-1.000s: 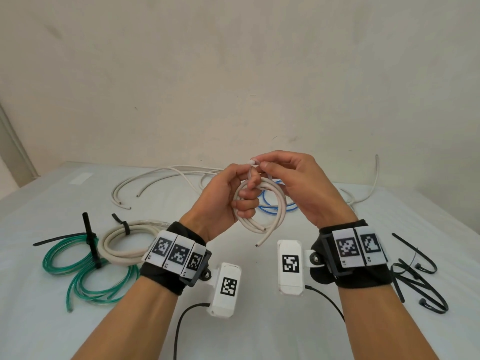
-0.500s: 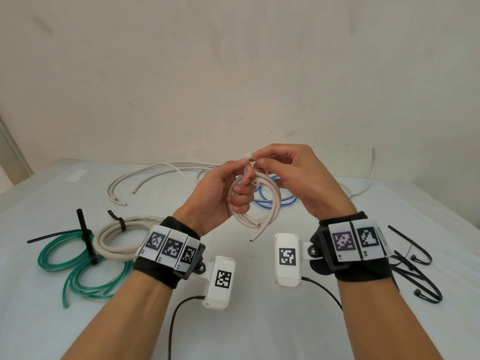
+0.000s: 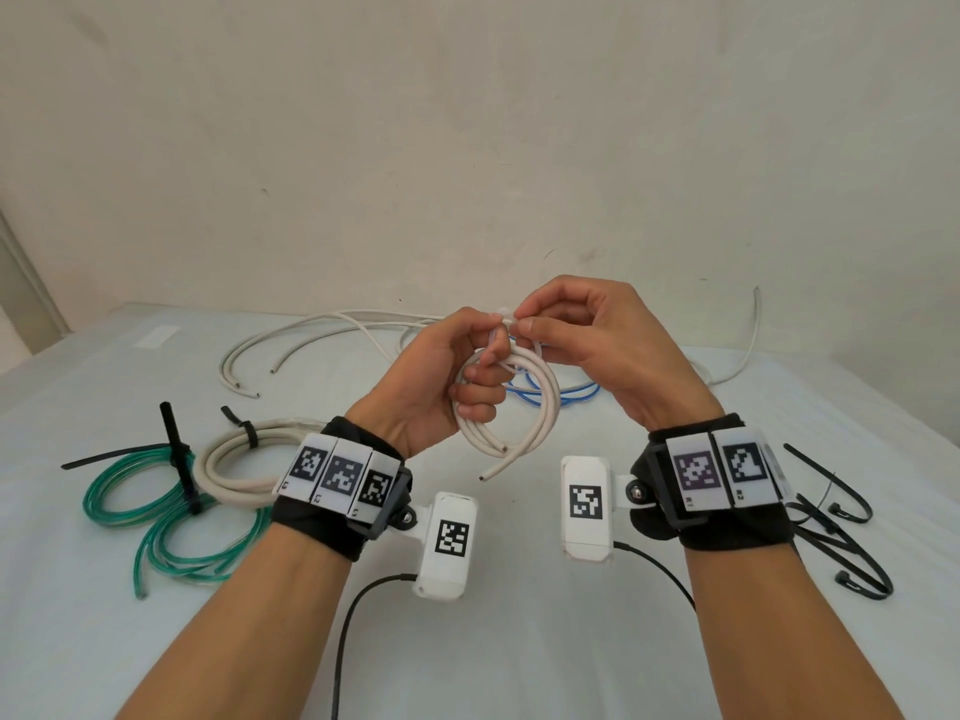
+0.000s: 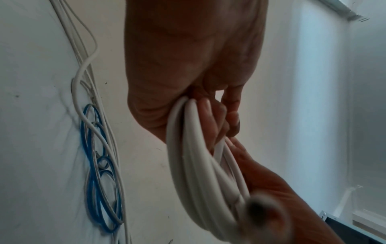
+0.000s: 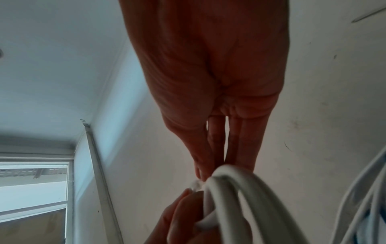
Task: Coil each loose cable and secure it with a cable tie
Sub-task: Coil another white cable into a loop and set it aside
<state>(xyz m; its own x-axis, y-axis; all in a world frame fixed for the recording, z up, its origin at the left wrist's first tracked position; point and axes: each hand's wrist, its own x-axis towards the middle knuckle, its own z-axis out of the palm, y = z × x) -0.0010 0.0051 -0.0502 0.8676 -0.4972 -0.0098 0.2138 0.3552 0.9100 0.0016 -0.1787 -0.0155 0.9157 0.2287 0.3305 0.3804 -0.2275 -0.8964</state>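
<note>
The white table [image 3: 519,641] bears green tubing [image 3: 130,504], a tied beige coil [image 3: 228,467], loose cables [image 3: 322,330] and black ties [image 3: 841,532].

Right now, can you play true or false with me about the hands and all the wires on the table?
1. The left hand holds a coiled white cable up off the table. True.
2. The right hand lies flat on the table. False: it is raised and pinches a small white tie at the top of that coil.
3. The green cable already has a black tie round it. True.
4. The blue cable is in the left hand. False: it lies on the table behind the hands.
5. The spare black cable ties lie by the green cable. False: they lie on the right, by the right wrist.
</note>
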